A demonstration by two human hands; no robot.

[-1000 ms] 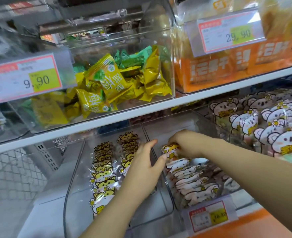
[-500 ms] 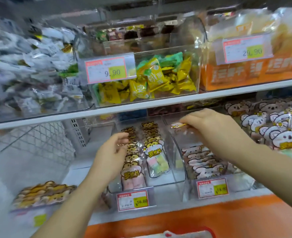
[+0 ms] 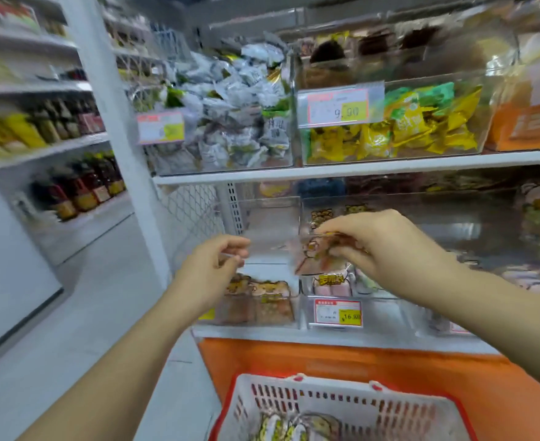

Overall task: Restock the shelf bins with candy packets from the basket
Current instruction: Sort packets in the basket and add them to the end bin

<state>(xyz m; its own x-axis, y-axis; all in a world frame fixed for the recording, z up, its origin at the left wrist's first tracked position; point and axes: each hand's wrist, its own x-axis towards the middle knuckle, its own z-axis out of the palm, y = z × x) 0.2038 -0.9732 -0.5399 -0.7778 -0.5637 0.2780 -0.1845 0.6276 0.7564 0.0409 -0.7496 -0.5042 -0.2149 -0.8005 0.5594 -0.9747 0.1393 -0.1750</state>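
hands shifted left, right hand (image 3: pixel 386 243) fingers pinching candy packet (image 3: pixel 318 254), left hand (image 3: pixel 213 268) fingers curled, hold unclear

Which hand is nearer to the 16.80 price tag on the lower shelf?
Right. The right hand, pinching a candy packet, hovers above the 16.80 price tag; the left hand is further off to its left.

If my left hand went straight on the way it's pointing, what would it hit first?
Most likely the clear bin with brown packets at its front, right beyond your left hand; depth is blurry, so that's not certain.
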